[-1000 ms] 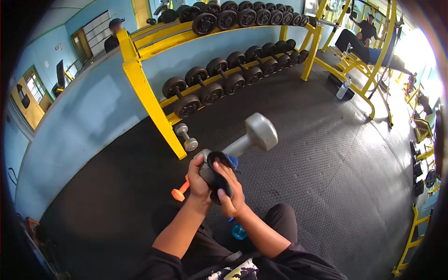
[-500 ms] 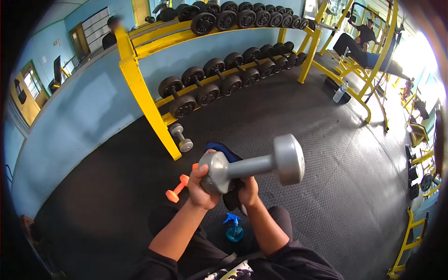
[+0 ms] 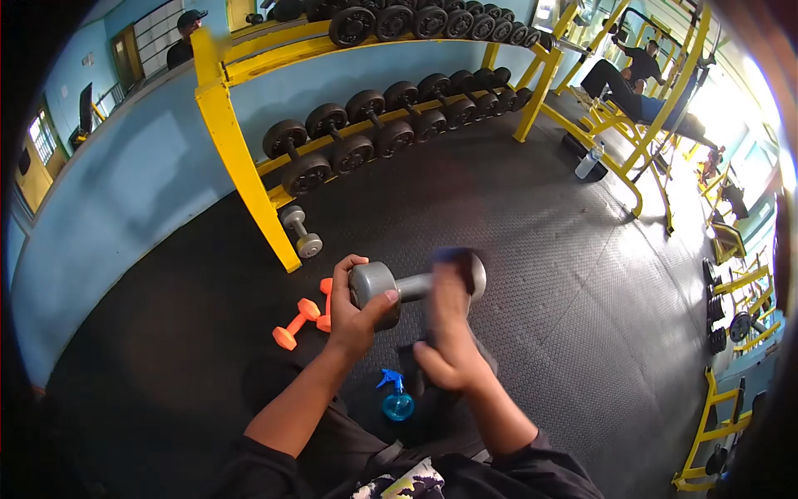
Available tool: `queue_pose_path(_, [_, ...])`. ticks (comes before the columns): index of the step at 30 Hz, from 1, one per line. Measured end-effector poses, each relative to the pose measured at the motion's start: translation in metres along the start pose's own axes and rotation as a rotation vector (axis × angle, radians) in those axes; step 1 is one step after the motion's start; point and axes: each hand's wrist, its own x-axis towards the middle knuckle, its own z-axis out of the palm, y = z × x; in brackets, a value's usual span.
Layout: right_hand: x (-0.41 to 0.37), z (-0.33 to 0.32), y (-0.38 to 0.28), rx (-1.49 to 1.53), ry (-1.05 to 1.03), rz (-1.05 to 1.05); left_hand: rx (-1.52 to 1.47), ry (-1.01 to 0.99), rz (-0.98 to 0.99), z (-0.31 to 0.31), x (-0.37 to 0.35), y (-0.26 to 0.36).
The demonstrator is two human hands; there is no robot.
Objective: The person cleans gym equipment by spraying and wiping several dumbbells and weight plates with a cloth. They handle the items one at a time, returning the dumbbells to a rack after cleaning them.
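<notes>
Matt grey metal dumbbell (image 3: 399,287) (dark cloth (image 3: 432,349), textured rubber floor (image 3: 540,233))

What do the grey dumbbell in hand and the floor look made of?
The grey dumbbell looks like painted or coated metal: smooth matte grey with soft highlights. The floor is probably black rubber matting: dull, with a raised studded pattern.

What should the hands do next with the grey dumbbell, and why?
The right hand presses the cloth on the far head of the grey dumbbell, and the left hand grips the near head. The handle between them shows bare, so the next move is probably to slide the cloth down onto it.
</notes>
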Motion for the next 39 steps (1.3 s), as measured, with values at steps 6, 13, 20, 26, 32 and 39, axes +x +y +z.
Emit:
queue_pose_path(6, [0.032, 0.014, 0.024, -0.317, -0.207, -0.101, 0.014, -0.054, 0.036, -0.001, -0.002, -0.006])
queue_pose_path(13, [0.037, 0.016, 0.079, -0.631, -0.317, -0.035, 0.430, -0.053, 0.188, -0.008, -0.003, -0.023])
queue_pose_path(20, [0.022, -0.008, 0.088, -0.720, -0.337, -0.064, 0.572, 0.000, 0.260, -0.003, -0.005, -0.028])
queue_pose_path(26, [-0.050, 0.016, 0.122, -0.722, -0.065, -0.126, 0.026, 0.240, -0.133, -0.003, 0.004, -0.031])
queue_pose_path(32, [-0.073, 0.068, 0.129, -0.328, 0.084, 0.229, -0.239, 0.432, -0.678, -0.018, 0.014, -0.042])
queue_pose_path(39, [-0.109, 0.158, 0.192, 0.344, -0.451, 0.780, -0.149, 0.607, -0.667, -0.014, 0.017, -0.060])
